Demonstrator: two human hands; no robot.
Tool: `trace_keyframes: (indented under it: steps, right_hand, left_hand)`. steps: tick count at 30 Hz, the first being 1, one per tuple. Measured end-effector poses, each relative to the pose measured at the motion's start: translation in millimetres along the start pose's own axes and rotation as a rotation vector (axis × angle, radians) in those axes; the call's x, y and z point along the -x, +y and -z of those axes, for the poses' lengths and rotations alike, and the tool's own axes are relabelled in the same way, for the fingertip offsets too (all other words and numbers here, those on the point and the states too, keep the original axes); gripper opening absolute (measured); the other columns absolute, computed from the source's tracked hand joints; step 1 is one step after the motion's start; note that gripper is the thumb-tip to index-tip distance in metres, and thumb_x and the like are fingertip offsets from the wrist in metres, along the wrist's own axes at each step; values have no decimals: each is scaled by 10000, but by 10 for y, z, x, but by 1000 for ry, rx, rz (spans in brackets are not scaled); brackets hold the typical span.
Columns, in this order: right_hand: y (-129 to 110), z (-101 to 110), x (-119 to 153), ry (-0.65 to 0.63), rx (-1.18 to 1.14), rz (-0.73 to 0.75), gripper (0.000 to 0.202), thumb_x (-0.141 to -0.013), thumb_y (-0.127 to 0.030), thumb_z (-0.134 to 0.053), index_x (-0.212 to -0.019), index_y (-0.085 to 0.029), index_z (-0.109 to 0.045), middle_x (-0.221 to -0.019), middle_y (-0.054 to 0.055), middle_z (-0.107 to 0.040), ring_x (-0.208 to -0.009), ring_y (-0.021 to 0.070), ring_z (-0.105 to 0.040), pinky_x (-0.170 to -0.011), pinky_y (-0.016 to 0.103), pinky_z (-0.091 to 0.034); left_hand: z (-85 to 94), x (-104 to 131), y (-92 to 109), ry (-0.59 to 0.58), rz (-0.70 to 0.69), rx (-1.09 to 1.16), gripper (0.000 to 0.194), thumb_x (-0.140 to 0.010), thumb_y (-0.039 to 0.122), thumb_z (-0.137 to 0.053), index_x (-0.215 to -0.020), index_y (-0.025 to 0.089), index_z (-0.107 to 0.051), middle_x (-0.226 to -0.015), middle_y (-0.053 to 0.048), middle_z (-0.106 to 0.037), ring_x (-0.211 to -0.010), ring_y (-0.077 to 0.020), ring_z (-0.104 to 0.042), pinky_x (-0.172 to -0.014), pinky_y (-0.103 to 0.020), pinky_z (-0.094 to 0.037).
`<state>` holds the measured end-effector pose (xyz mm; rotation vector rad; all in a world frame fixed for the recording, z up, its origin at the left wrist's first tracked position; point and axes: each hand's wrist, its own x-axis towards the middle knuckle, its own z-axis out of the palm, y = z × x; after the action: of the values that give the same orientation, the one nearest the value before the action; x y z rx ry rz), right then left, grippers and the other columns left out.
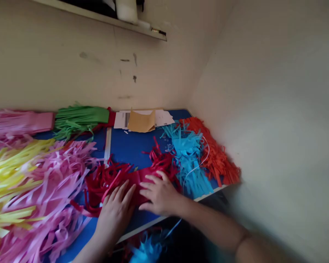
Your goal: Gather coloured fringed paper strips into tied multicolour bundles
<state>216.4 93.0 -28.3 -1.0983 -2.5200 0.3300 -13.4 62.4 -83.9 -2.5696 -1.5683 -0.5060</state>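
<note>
A dark red sheet of tissue paper (138, 180) lies flat across the blue table, with cut fringe strips (101, 182) spreading out on both its left and right sides. My left hand (117, 204) rests on the left part of the sheet, fingers stretched out. On the right part lies my right hand (160, 193), palm down and fingers spread. Both hands press on the paper without gripping it. What is under the palms is hidden. Just right of the red fringe is a light blue fringed paper bundle (190, 157).
Orange-red fringe (214, 149) sits at the table's right corner, by the wall. A white string (194, 168) crosses the blue fringe. Pink (52, 171), yellow (13, 171) and green (82, 115) fringes cover the left side. Brown card (142, 121) and white papers (164, 117) lie behind. A shelf (98, 14) overhangs.
</note>
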Motion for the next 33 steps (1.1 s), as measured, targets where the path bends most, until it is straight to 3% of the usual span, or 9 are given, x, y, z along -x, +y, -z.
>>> trace_keyframes:
  steps: [2,5,7,10,12,16,22,28,33]
  right_hand:
    - [172,2,15,54,58,-182,213,-906,-408,-634,-1046,-271,-719,-1163,35,-721,-1198,257,-557,-1064,504,-274]
    - [352,205,65,311,145,-483,218,-899,-241,-597,-1087,-235,-708,-1171,75,-705,-1174,267,-564,-1021,483,-337]
    - [267,297,100,347,119,-375,282,-893,-193,-537,-1132,-222,-685,-1182,87,-693,-1161,249,-575,-1027,452,-355]
    - [18,208,112,105,-9,10,316,-882,-267,-572,-1184,-225,-656,-1200,74,-693,-1140,220,-604,-1058,420,-341]
    - [-39,71,85,-32,-54,80,264,-871,-283,-629,-1120,-217,-683,-1155,62,-722,-1099,210,-639,-1036,408,-341]
    - [150,-94,8,-77,-180,-92,76,-891,-194,-666,-881,-220,-736,-956,-3,-779,-942,145,-701,-897,321,-370]
    - [243,-128,-46,-42,-272,-220,65,-786,-186,-790,-762,-229,-747,-834,-38,-782,-857,137,-714,-848,286,-363]
    - [228,-151,-63,-38,-275,-321,83,-749,-217,-822,-758,-235,-741,-823,-58,-775,-810,115,-707,-829,263,-375]
    - [187,-56,-105,-83,-306,-323,75,-780,-292,-798,-801,-244,-744,-847,-52,-775,-820,122,-701,-840,270,-380]
  left_hand:
    - [-4,10,-4,20,26,-5,380,-834,280,-571,-1187,174,-661,-1337,-173,-616,-1156,-341,-606,-914,-488,-508]
    - [-11,12,-6,22,-1,-18,343,-817,273,-571,-1126,178,-684,-1298,-159,-650,-1157,-345,-610,-909,-484,-500]
    - [-10,11,-3,16,-24,-16,340,-821,284,-567,-1123,185,-689,-1304,-160,-647,-1164,-344,-613,-907,-478,-498]
    - [4,10,-12,5,-26,-5,318,-870,286,-519,-1107,189,-706,-1311,-168,-640,-1172,-346,-617,-901,-483,-500]
    - [14,5,-41,-26,-11,20,319,-900,260,-476,-1096,205,-721,-1305,-160,-646,-1172,-341,-623,-903,-485,-503]
    - [18,-30,-133,-102,3,136,313,-913,262,-466,-1018,274,-760,-1259,-104,-684,-1195,-327,-612,-898,-479,-519]
    - [73,-148,-119,4,60,380,306,-911,370,-526,-787,256,-782,-971,-66,-764,-996,-255,-665,-877,-394,-536]
    - [283,-300,-94,-224,154,444,321,-838,510,-609,-934,238,-749,-915,-57,-761,-878,-224,-683,-798,-340,-520]
    - [351,-381,-110,-346,128,341,221,-880,316,-523,-875,254,-735,-919,-37,-769,-901,-206,-688,-823,-322,-480]
